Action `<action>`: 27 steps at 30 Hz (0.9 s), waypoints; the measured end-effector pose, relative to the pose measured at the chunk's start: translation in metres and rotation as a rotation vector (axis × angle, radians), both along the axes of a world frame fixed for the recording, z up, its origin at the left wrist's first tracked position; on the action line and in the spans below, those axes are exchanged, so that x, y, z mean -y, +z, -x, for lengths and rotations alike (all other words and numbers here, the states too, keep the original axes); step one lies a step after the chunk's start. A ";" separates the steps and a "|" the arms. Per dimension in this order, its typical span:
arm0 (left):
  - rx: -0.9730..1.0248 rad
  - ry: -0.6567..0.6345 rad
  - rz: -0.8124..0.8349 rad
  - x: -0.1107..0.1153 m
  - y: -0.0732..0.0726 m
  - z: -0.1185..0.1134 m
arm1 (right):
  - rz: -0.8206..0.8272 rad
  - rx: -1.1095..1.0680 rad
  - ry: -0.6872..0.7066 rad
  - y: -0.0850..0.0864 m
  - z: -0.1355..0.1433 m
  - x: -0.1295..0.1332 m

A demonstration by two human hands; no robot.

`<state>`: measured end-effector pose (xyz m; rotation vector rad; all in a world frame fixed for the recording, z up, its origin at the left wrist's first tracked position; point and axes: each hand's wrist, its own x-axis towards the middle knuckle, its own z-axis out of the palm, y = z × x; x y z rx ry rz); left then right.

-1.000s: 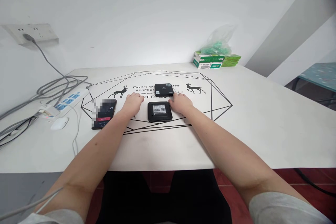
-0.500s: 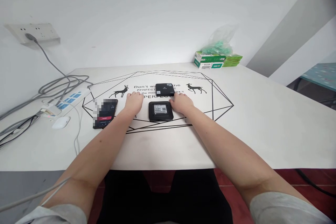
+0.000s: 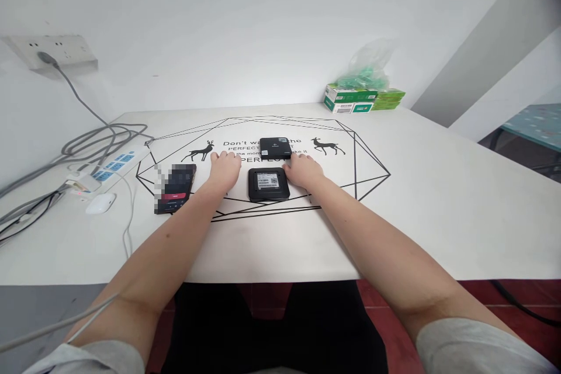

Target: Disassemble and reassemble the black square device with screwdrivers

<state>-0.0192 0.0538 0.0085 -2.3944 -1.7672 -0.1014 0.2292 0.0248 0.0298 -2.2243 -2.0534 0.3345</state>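
Note:
My left hand [image 3: 225, 170] rests on the white table with its fingers curled in, and no object shows in it. To its right lies a square black device [image 3: 258, 193] with rounded corners and a white printed label facing up. Behind that device sits a flat black box [image 3: 275, 148] with a small logo and a sticker. My right hand [image 3: 305, 172] lies at the right side of both, fingers curled, thumb close to the device's edge. Whether the thumb touches it I cannot tell. The undersides of both hands are hidden.
A phone [image 3: 179, 188] lies left of my left forearm. Farther left are a white earbud case [image 3: 100, 203], a power strip [image 3: 116, 166] and coiled grey cables [image 3: 87, 143]. Green-and-white boxes [image 3: 350, 98] under a plastic bag [image 3: 368, 67] stand at the back right.
Both hands stay where they were, and the black device and box have not moved on the table. The view has shifted very slightly.

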 end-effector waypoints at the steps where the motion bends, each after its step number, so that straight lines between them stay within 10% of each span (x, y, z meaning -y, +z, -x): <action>1: 0.004 0.005 0.002 0.000 0.000 0.000 | -0.002 0.000 0.000 0.000 0.000 0.000; 7: 0.032 0.005 -0.014 0.004 0.003 -0.004 | -0.011 -0.007 -0.005 -0.002 0.000 0.000; 12: 0.429 0.041 0.039 0.014 0.011 -0.014 | -0.214 -0.017 -0.007 0.003 0.005 0.005; 18: 1.032 -0.201 0.223 0.029 0.015 -0.025 | -0.452 -0.475 0.558 0.009 0.016 0.023; 27: 1.343 -0.269 0.390 0.036 0.016 -0.026 | -0.527 -0.591 0.575 0.007 0.019 0.029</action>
